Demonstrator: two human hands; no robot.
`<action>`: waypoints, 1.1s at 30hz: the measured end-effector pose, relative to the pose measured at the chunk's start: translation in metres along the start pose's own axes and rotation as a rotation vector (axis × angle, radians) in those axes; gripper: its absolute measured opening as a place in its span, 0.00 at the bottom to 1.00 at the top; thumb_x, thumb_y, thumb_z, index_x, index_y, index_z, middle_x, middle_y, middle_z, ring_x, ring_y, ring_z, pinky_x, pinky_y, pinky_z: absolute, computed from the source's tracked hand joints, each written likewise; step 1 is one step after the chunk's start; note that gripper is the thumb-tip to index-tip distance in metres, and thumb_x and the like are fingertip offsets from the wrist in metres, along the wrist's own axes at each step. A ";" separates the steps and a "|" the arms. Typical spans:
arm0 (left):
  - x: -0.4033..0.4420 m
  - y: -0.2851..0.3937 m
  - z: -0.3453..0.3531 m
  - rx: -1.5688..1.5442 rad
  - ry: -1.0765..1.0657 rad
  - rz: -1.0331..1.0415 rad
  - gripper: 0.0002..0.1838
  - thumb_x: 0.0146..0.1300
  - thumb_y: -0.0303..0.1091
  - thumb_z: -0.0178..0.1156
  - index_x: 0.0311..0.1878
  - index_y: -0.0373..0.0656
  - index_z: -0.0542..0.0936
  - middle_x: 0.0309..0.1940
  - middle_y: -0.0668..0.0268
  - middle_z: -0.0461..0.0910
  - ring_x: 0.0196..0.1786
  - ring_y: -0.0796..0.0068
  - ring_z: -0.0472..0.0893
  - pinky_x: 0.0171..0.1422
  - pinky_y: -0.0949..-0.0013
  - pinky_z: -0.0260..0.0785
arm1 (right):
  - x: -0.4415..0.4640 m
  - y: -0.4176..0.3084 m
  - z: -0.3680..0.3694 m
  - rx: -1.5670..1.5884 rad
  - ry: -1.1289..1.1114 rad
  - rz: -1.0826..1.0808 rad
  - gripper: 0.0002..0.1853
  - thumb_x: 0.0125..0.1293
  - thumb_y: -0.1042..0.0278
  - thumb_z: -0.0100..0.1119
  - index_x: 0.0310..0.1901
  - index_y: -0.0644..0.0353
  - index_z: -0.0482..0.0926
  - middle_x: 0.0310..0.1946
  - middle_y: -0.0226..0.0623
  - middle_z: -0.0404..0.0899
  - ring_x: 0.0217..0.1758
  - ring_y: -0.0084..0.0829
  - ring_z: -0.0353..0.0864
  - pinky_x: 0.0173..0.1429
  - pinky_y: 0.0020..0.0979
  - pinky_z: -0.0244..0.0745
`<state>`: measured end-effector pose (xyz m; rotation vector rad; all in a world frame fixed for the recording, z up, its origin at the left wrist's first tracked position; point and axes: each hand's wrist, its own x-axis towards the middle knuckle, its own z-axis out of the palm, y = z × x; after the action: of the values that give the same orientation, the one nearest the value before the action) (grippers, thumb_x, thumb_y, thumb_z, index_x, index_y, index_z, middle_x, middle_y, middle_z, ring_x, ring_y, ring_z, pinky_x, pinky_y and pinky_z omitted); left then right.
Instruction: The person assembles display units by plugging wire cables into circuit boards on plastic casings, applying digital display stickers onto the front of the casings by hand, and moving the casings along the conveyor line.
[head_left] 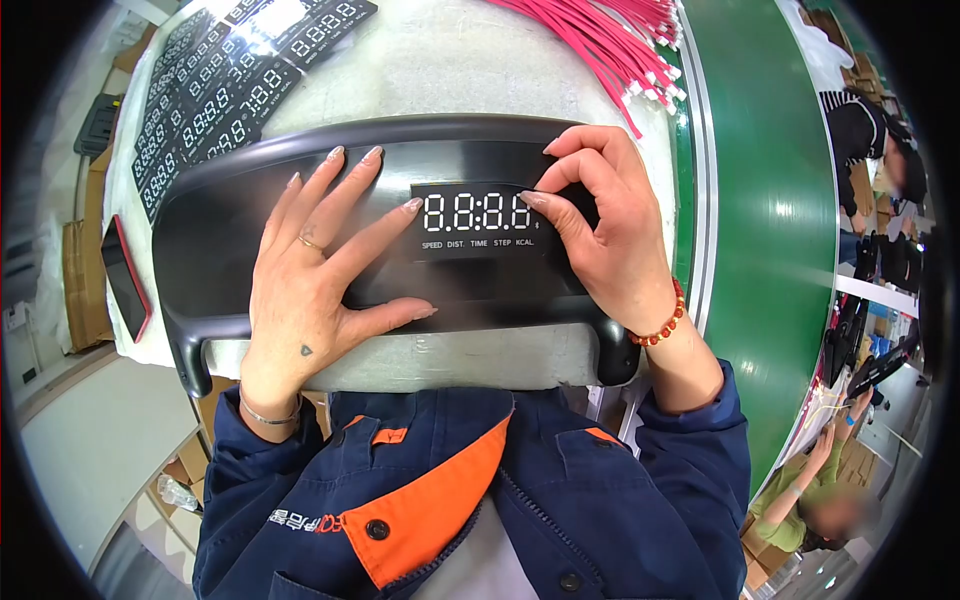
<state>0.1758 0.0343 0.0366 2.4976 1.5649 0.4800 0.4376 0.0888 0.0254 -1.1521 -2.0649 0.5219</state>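
Note:
A glossy black plastic housing point(215, 240) lies across the padded work surface in front of me. On its face sits a dark display sticker point(477, 222) with white digits and the words speed, dist., time, step and kcal. My left hand point(310, 255) rests on the housing, fingers spread, with the index fingertip at the sticker's left edge. At the sticker's upper right corner, the thumb and index finger of my right hand point(615, 220) are pinched together on its edge. Whether that corner is lifted off the housing, I cannot tell.
Sheets of similar display stickers point(205, 100) lie at the back left. Bundled red cables with white connectors point(610, 50) are at the back right. A red-edged phone-like object point(127, 275) lies at the left. Beyond a metal rail is a green surface point(765, 190); a person in green point(810, 490) is farther right.

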 end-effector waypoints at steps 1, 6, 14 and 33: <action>0.000 0.000 0.000 0.000 0.000 0.000 0.41 0.40 0.63 0.70 0.59 0.52 0.83 0.71 0.59 0.70 0.76 0.49 0.63 0.76 0.43 0.54 | 0.000 0.000 0.000 0.004 0.002 0.003 0.10 0.52 0.77 0.72 0.32 0.62 0.77 0.44 0.38 0.75 0.48 0.42 0.75 0.51 0.37 0.72; 0.000 0.000 0.000 0.000 -0.001 -0.003 0.41 0.40 0.63 0.70 0.59 0.53 0.83 0.71 0.59 0.70 0.76 0.49 0.63 0.76 0.42 0.55 | 0.000 0.000 -0.001 -0.004 0.001 0.004 0.10 0.52 0.77 0.72 0.31 0.62 0.77 0.44 0.38 0.75 0.48 0.42 0.75 0.51 0.37 0.72; 0.001 0.002 -0.002 -0.009 0.009 -0.013 0.37 0.41 0.58 0.74 0.59 0.59 0.83 0.72 0.64 0.69 0.74 0.53 0.65 0.75 0.44 0.58 | 0.000 -0.001 -0.002 -0.041 -0.043 0.034 0.08 0.56 0.78 0.70 0.32 0.62 0.77 0.47 0.39 0.75 0.50 0.37 0.77 0.54 0.34 0.72; -0.008 0.012 -0.008 -0.039 -0.076 -0.046 0.67 0.33 0.62 0.76 0.77 0.43 0.57 0.78 0.51 0.53 0.80 0.48 0.53 0.78 0.37 0.45 | 0.027 -0.004 0.002 -0.154 -0.190 0.196 0.31 0.65 0.59 0.66 0.66 0.65 0.70 0.63 0.50 0.74 0.68 0.50 0.71 0.68 0.40 0.68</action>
<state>0.1795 0.0212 0.0466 2.4151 1.5657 0.3999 0.4241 0.1092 0.0369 -1.4550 -2.1963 0.5934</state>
